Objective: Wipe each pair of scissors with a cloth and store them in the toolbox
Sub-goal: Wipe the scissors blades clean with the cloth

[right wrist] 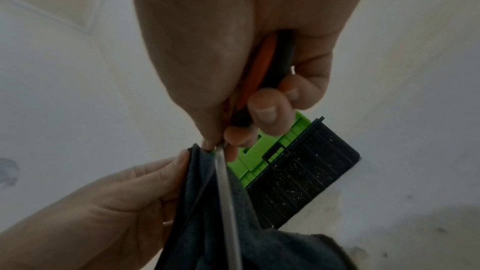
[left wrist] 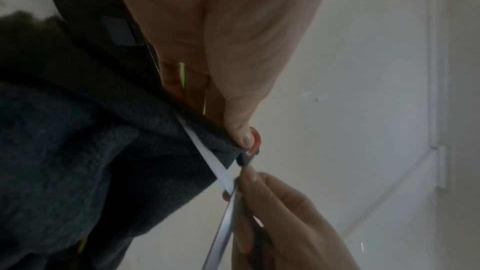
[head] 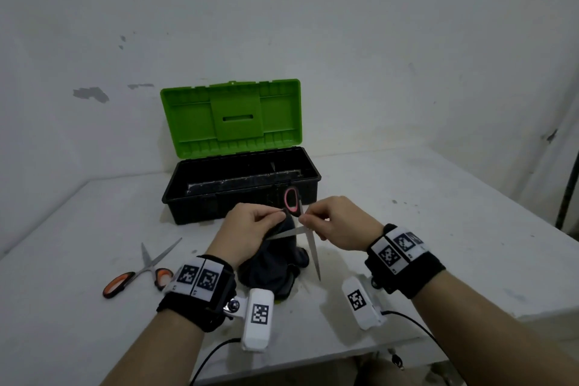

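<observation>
Held scissors (head: 308, 236), black-and-orange handles, blades spread wide, up off the table in front of the toolbox. One blade points down toward the table, other runs sideways into the dark grey cloth (head: 272, 260). Right hand (head: 336, 222) curled around a handle loop, fingertips pinched near the pivot; right wrist view confirms fingers wrapped on the handle. Left hand (head: 247, 229) holding cloth bunched, thumb and fingers pinching it over the sideways blade close to the pivot. Rest of cloth hanging down to the table (head: 438, 229) between the wrists. Toolbox (head: 241, 194) just behind the hands: black base, green lid (head: 232, 116) standing open against the wall. Contents of base too dark to tell. Second pair of scissors (head: 141, 273), orange-and-black handles, lying flat on table left of left wrist, blades partly open, well apart from toolbox.
</observation>
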Tool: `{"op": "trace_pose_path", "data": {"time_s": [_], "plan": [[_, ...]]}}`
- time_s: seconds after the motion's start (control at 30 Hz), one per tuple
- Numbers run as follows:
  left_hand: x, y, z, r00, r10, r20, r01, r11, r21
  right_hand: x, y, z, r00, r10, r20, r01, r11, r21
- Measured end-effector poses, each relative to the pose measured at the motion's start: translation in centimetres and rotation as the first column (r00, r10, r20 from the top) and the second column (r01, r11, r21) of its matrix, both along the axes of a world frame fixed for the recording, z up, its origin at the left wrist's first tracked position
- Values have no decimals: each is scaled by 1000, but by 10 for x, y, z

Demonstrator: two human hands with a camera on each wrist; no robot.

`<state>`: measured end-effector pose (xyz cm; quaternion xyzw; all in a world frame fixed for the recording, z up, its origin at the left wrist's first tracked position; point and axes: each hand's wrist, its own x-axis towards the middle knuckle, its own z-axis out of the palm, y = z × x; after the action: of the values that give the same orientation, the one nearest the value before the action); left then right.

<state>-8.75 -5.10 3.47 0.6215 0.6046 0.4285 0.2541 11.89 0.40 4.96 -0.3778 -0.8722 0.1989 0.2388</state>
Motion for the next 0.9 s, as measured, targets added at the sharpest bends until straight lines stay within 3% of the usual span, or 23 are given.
{"op": "trace_pose_path", "data": {"time_s": [0.23,0.43,0.63,0.9], "plan": [[14,-3,2,983,-169,-69,165,984,-60,-6,-1,-3,999,-7,-39,5,999,-45],[17,0,2,989,-140,-36,135,983,-127,-2,-4,-6,993,11,-117,-42,962,-268],[-5,2,6,991,-118,-61,100,964,-245,5,-1,-8,991,-23,-134,-15,961,-275],[-35,8,18,996,92,-10,-93,995,-26,10,1,-18,962,-129,-241,13,902,-431]]}}
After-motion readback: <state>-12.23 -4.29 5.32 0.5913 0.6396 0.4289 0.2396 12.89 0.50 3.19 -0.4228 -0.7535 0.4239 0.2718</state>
